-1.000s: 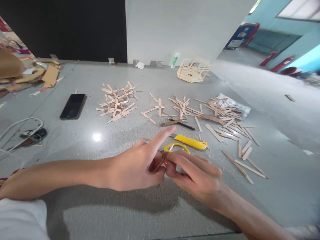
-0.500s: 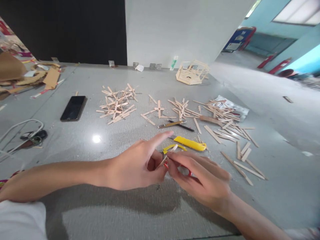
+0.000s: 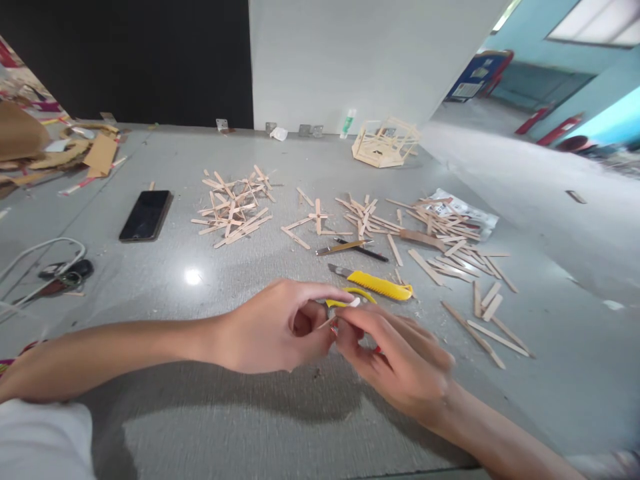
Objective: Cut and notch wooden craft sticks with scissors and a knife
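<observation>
In the middle of the head view my hands meet fingertip to fingertip over the table. My left hand [image 3: 273, 327] curls with thumb and index finger around a thin wooden craft stick [image 3: 327, 323], mostly hidden by fingers. My right hand [image 3: 400, 360] pinches the same stick at its other end. A small white tip [image 3: 355, 302] shows by my left index fingertip; I cannot tell what it belongs to. Beneath the fingers lies a tool with a curved yellow handle [image 3: 361, 293] and red parts, largely covered. A yellow utility knife [image 3: 380, 285] rests just beyond.
Craft sticks lie in a left pile [image 3: 235, 207] and a right pile [image 3: 450, 227]. A tweezers-like tool [image 3: 343, 248] crosses a black pen [image 3: 373, 253]. A phone [image 3: 146, 215], a cable [image 3: 75, 241], a glue tube [image 3: 349, 124] and a stick frame [image 3: 385, 143] stand farther out.
My left index finger, raised and pointing outward before, has come down to the white tip beside my right fingers. The knife's blade is now uncovered.
</observation>
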A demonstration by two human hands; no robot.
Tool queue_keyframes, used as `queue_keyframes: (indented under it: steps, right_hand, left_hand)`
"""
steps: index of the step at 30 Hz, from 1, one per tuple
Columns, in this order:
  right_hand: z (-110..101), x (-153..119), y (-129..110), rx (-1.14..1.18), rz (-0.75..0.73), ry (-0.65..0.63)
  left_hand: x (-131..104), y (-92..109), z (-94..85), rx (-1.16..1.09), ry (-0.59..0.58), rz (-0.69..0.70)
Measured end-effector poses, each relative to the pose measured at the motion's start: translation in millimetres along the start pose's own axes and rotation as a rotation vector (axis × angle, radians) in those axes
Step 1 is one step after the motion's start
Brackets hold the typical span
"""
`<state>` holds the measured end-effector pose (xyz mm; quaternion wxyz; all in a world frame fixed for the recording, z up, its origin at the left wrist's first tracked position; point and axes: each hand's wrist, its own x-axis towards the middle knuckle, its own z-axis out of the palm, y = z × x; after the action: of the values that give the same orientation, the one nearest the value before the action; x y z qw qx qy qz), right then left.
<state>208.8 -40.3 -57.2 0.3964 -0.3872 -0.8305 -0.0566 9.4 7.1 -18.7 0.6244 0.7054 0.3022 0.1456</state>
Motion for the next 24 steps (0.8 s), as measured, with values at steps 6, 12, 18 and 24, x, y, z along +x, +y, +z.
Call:
queue_keyframes:
  steps: [6, 12, 18, 24]
  right_hand:
    - [-1.3, -3.3, 4.7, 0.077, 0.013, -0.076]
    - [-9.2, 3.9, 0.9, 0.082, 0.168, 0.034]
    - [-9.3, 6.0, 33.7, -0.132, 0.291, -0.037]
    - [0.4, -11.2, 94.5, -0.3, 0.442, -0.41]
  left_hand:
    - [0.8, 4.6, -3.9, -0.002, -0.06, -0.01]
    - [0.3, 4.1, -4.0, -0.03, -0.052, -0.048]
    - [-0.4, 1.2, -5.4, -0.033, -0.038, -0.078]
    - [1.0, 2.2, -5.7, -0.115, 0.047, -0.055]
